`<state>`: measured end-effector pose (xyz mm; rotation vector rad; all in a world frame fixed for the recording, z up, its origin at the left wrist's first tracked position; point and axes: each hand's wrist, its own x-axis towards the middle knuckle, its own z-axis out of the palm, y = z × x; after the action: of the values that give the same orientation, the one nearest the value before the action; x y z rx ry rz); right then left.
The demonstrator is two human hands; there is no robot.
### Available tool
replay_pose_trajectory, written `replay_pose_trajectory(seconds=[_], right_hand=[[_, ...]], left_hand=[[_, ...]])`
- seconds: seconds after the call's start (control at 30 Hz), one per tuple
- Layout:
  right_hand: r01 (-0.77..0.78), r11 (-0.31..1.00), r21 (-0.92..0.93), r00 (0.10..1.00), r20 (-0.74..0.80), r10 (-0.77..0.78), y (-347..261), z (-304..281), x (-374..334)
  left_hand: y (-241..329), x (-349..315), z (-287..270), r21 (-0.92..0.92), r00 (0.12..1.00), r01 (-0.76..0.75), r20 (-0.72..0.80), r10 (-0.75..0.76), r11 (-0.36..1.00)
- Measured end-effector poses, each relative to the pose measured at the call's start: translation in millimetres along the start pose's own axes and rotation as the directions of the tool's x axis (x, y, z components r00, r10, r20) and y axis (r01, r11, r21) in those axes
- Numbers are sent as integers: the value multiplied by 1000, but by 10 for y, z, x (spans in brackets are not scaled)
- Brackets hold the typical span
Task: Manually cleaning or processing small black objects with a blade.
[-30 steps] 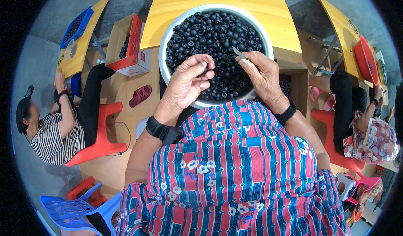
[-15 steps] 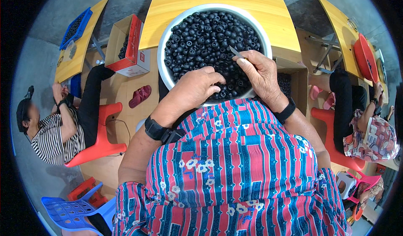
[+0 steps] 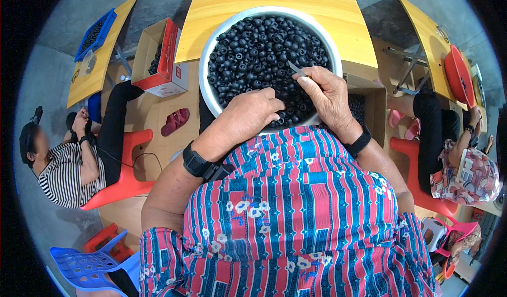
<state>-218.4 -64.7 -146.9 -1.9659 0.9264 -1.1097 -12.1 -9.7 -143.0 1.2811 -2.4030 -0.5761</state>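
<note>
Your left hand sits knuckles-up at the near edge of the big white basin, fingers curled down into the pile of dark round fruits. Can't tell if it's actually got one pinched, since the fingertips are buried under the hand. Your right hand is just beside it, over the basin's near right part, closed around a small knife whose thin grey blade pokes up and left over the fruit (the handle is hidden in your fist).

The basin is heaped nearly to the rim and rests on a yellow table, right up against your striped, flowery shirt. You've got a black band on each wrist.

Left of the basin there's an open cardboard box with a red side and more dark fruit in it, and past that another yellow table carrying a blue crate. Below the box, a person in a striped top sits on a red chair. Right of the basin another person in a patterned top sits by a third yellow table with a red bowl.
</note>
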Motion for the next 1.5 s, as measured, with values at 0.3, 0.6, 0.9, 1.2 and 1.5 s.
replay_pose_trajectory(seconds=[0.3,0.6,0.9,1.2,1.5], right_hand=[[-6,1000,-12,1000,12,6,12,2,-9],[61,998,5,997,53,-61,32,-57,-24],[3,994,107,994,112,-15,-87,25,-31],[21,994,103,989,144,-36,-94,28,-23],[13,1000,-11,972,234,-10,-151,16,-10]], left_hand=[[-18,12,67,10,1000,-1,-8,1,1000],[30,46,64,-604,952,96,-177,-251,791],[-117,29,257,-935,934,137,232,-271,-328],[-129,27,265,-936,959,155,220,-180,-317],[-159,23,307,-937,955,163,228,-191,-308]])
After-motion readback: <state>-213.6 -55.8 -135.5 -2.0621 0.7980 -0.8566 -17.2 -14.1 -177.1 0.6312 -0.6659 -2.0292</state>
